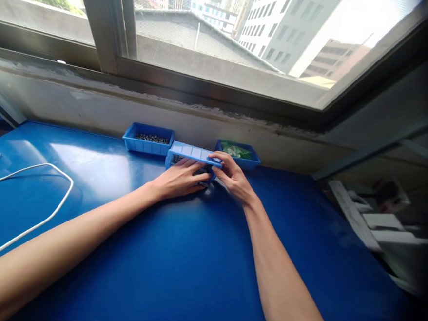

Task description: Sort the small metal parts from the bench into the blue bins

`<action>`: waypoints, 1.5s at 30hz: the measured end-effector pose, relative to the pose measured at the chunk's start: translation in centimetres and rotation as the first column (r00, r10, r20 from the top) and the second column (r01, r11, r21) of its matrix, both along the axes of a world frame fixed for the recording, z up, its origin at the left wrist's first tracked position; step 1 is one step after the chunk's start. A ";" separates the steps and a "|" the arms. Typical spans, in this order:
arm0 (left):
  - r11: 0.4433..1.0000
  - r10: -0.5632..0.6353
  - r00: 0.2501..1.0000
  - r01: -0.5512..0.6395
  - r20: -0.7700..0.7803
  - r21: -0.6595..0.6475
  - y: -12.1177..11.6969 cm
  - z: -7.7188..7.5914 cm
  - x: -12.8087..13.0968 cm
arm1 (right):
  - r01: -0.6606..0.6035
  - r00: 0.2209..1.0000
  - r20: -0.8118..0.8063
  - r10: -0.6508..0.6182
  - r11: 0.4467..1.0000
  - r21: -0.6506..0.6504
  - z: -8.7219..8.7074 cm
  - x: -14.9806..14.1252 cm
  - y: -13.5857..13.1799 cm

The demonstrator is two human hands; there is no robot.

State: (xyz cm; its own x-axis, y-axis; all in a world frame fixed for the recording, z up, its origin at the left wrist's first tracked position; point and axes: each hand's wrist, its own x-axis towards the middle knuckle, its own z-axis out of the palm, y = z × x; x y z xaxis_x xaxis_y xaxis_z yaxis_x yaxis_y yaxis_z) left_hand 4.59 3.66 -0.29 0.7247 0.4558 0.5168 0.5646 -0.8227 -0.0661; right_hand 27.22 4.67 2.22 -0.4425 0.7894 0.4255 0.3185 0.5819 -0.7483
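A blue plastic parts bin is tipped on its side at the back of the table, its open mouth turned toward me. Dark small parts show inside it, mostly hidden behind my fingers. My right hand grips the bin's upper right edge between thumb and fingers. Across the mouth lies my left hand, fingers stretched out and somewhat apart, the tips reaching into the opening; no held item is visible there.
Left of the tipped bin stands a blue bin of small metal parts. Behind my right hand, another blue bin holds green-and-clear plastic packaging. A white cable curves over the blue table at left. The window wall bounds the back.
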 end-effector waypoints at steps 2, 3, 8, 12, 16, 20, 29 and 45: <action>0.999 0.044 0.999 -0.044 0.002 0.018 -0.3 0.0 0.0 | -0.002 1.000 0.010 0.002 1.000 -0.004 0.2 0.0 -0.2; 0.998 0.064 0.998 -0.064 0.003 0.024 -0.4 -0.1 0.0 | 0.001 1.000 0.015 0.000 1.000 -0.011 0.3 -0.1 -0.3; 0.993 0.107 0.994 -0.107 0.001 0.054 -0.5 -0.2 0.1 | 0.011 1.000 0.023 -0.010 0.999 -0.041 0.7 -0.3 -0.6; 0.993 0.103 0.995 -0.103 -0.002 0.054 -0.3 -0.4 0.1 | 0.015 1.000 0.024 -0.014 0.999 -0.039 0.7 -0.4 -0.6; 0.994 0.111 0.994 -0.110 -0.001 0.021 -0.1 -0.6 0.1 | 0.016 1.000 0.015 -0.015 0.999 -0.035 0.6 -0.4 -0.6; 0.998 0.064 0.998 -0.063 0.010 -0.020 0.1 -0.6 0.1 | 0.030 1.000 0.008 -0.029 0.999 -0.045 0.6 -0.5 -0.6; 0.995 0.090 0.995 -0.087 0.047 -0.055 -0.1 -0.8 0.1 | 0.045 0.999 -0.002 -0.045 0.998 -0.039 0.6 -0.5 -0.8; 0.986 0.106 0.994 -0.102 0.020 -0.134 -0.5 -0.7 -0.2 | 0.065 0.998 -0.009 -0.065 0.998 0.003 0.8 -0.9 -1.0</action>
